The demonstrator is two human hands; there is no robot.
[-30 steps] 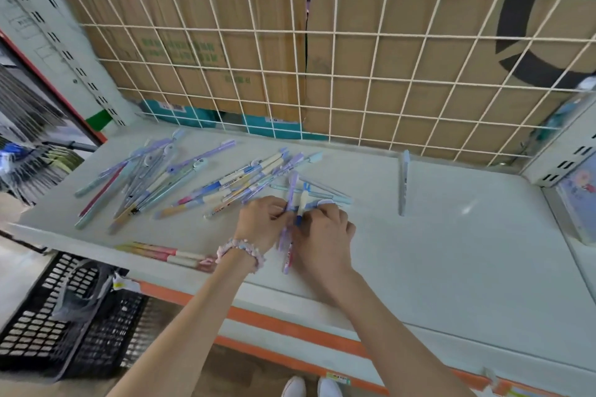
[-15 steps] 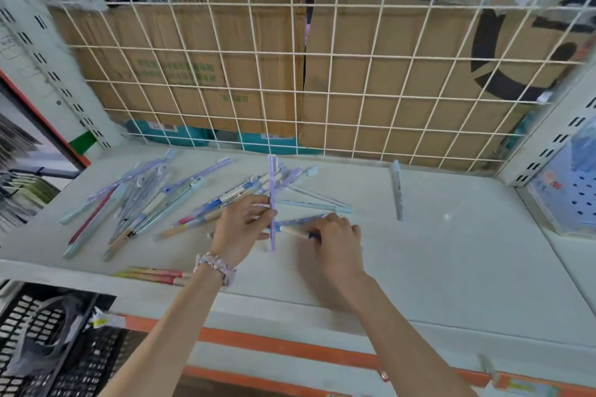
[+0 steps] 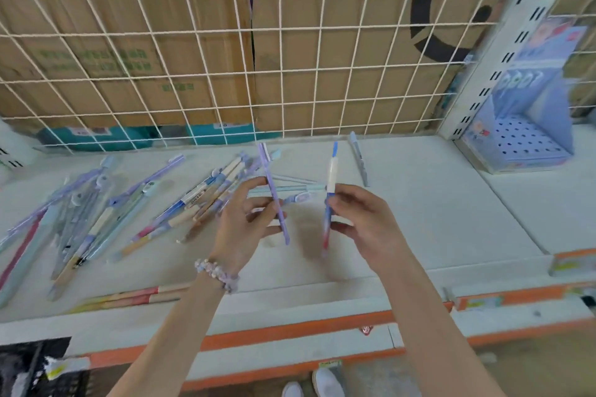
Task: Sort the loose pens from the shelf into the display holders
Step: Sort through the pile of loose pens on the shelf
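A purple pen (image 3: 274,193) is pinched upright in the left hand (image 3: 246,222) and a blue-and-white pen (image 3: 329,193) is gripped upright in the right hand (image 3: 361,219), both raised above the white shelf (image 3: 435,219), while loose pens (image 3: 106,213) are scattered to the left and a perforated display holder (image 3: 529,138) is stood at the far right.

Your left hand (image 3: 246,222) is pinching a purple pen (image 3: 274,193) upright between thumb and fingers. Your right hand (image 3: 364,219) is gripping a blue-and-white pen (image 3: 329,193) the same way, both forearms reaching forward side by side.
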